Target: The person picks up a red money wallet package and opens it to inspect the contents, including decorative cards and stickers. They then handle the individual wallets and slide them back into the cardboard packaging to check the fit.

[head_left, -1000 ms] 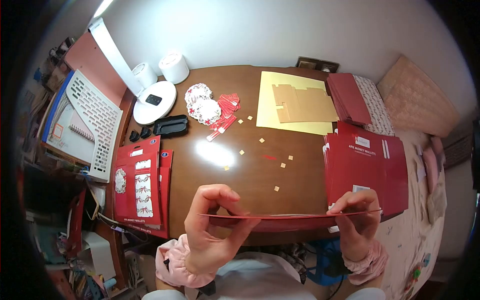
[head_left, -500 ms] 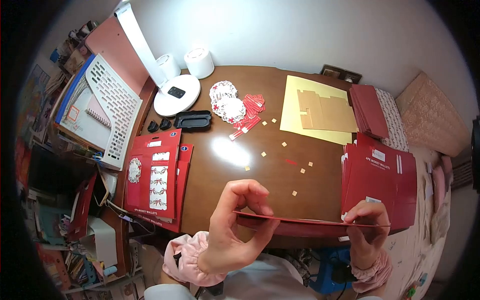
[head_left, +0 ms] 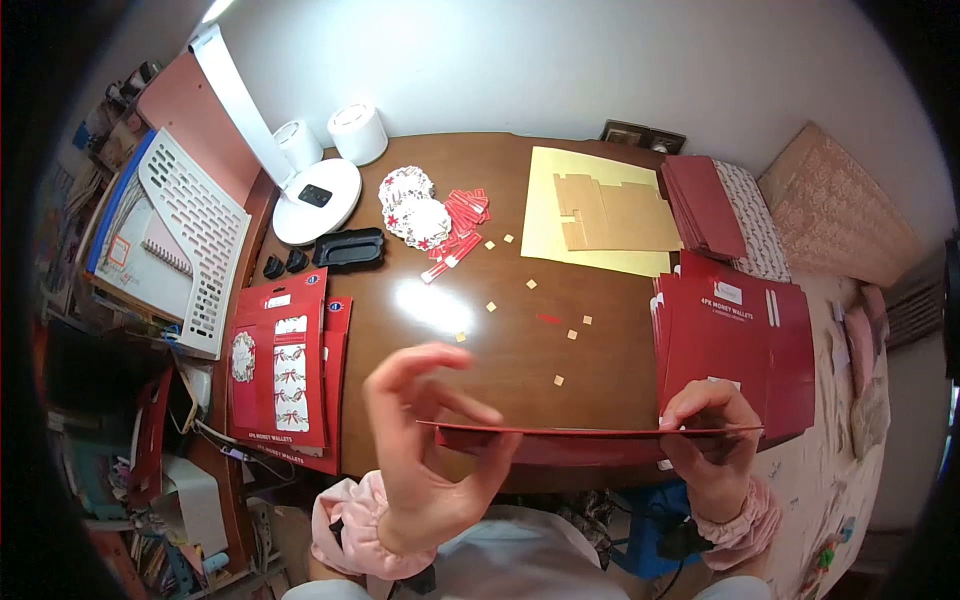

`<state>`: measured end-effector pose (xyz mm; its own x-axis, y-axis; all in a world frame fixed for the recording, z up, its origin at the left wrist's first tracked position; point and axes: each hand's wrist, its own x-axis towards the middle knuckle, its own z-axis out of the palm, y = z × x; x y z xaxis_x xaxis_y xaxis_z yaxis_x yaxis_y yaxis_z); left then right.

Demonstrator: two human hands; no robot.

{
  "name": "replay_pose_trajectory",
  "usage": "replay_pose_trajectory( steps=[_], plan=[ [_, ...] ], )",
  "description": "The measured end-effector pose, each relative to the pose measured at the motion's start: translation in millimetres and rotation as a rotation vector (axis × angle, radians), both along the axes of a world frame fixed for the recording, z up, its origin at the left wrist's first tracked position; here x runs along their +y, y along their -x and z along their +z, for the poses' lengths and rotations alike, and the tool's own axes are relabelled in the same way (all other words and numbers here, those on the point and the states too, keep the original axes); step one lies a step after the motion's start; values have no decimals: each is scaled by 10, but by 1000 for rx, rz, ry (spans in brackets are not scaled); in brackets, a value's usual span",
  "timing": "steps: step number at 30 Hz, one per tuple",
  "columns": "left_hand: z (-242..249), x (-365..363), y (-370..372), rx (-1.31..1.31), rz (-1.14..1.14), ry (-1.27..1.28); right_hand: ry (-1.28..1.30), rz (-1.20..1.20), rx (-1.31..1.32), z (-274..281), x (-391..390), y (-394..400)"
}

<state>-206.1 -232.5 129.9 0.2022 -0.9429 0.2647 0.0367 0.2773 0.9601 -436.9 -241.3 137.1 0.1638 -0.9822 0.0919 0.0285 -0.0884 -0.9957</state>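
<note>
A flat red card (head_left: 580, 447) is seen nearly edge-on, held level above the near edge of the desk between my two hands. My left hand (head_left: 430, 450) pinches its left end with the thumb below and a finger on top; the index finger is raised and blurred. At the other end, my right hand (head_left: 715, 430) grips the card with thumb and curled fingers. The card's broad face is mostly hidden. Just beyond my right hand lies a stack of red cards (head_left: 745, 345) printed "4PK MONEY WALLETS".
Packed wallet cards (head_left: 260, 400) lie on the left. White round floral tags (head_left: 418, 222), red labels (head_left: 465, 212), a black tray (head_left: 348, 249) and a white lamp (head_left: 318, 215) stand farther back. Small tan squares dot the brown desk (head_left: 480, 370). Cardboard (head_left: 620, 215) rests on a yellow sheet (head_left: 543, 190).
My left index finger has lifted and straightened away from the card. The view has shifted, so the desk items appear farther left. Both hands still hold the card.
</note>
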Motion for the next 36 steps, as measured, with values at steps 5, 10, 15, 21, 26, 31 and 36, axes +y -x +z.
replay_pose_trajectory(
  steps=[5,10,15,21,26,31,36],
  plan=[
    [-63,158,-159,-1114,401,448,66,39,3,-8,-25,13],
    [-187,52,-48,-1198,187,864,107,74,38,-1,-42,54],
    [-157,19,11,-1165,172,805,62,121,31,12,-48,85],
    [32,71,14,-1271,121,629,-5,127,36,49,-47,102],
    [116,53,-4,-1304,36,583,-3,125,34,56,-49,99],
    [174,58,-3,-1330,20,550,50,131,47,39,-55,104],
    [183,92,10,-1361,37,522,80,135,85,41,-55,112]
  ],
)
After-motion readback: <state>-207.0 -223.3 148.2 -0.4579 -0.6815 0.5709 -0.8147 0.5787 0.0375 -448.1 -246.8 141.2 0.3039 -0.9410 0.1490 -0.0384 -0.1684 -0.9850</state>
